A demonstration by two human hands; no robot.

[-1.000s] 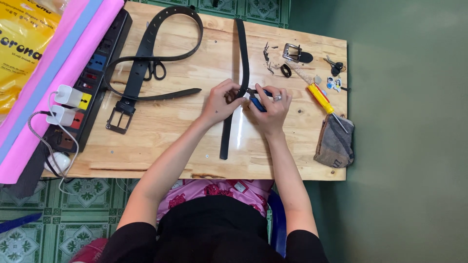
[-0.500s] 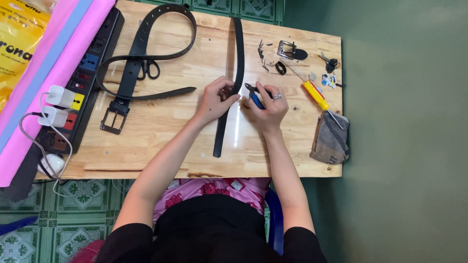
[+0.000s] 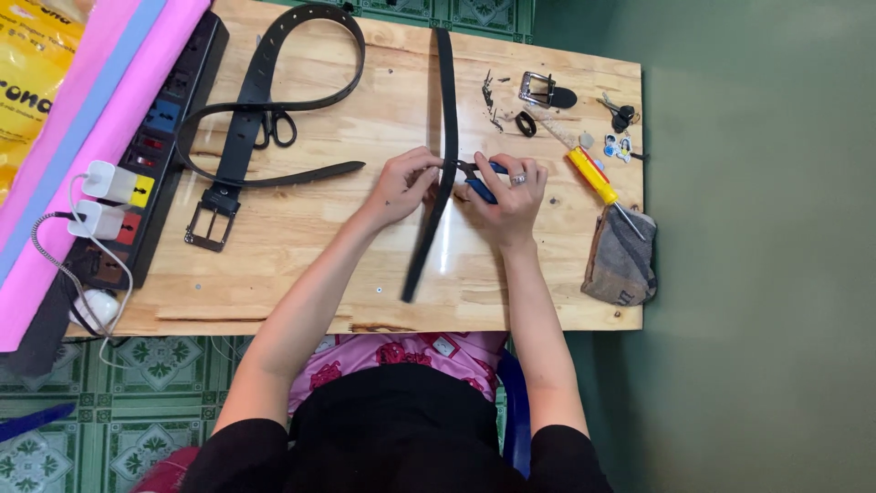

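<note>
Head view — wooden table [image 3: 301, 246], one person seated, two bare hands at work.

Item one: black belt strap [image 3: 444, 137], lying lengthwise away from the body, passing between the two hands. Left hand [image 3: 401, 183] has fingers pinched together on the strap's left edge, seemingly to steady it against the tool.

Item two: blue-handled pliers [image 3: 479, 178], right hand [image 3: 511, 196] closed around the handles, nose meeting the strap just beside the left fingertips.

Beyond the right fingers: loose buckle [image 3: 546, 89], yellow-handled screwdriver [image 3: 593, 176], grey pouch [image 3: 622, 260] — within easy reach. Well left of the left fingers: second black belt [image 3: 265, 110], looped, with scissors [image 3: 274, 128] under it, and a power strip [image 3: 160, 146].

Change since half a second ago: both grips unchanged; the strap's near end has swung a little.
</note>
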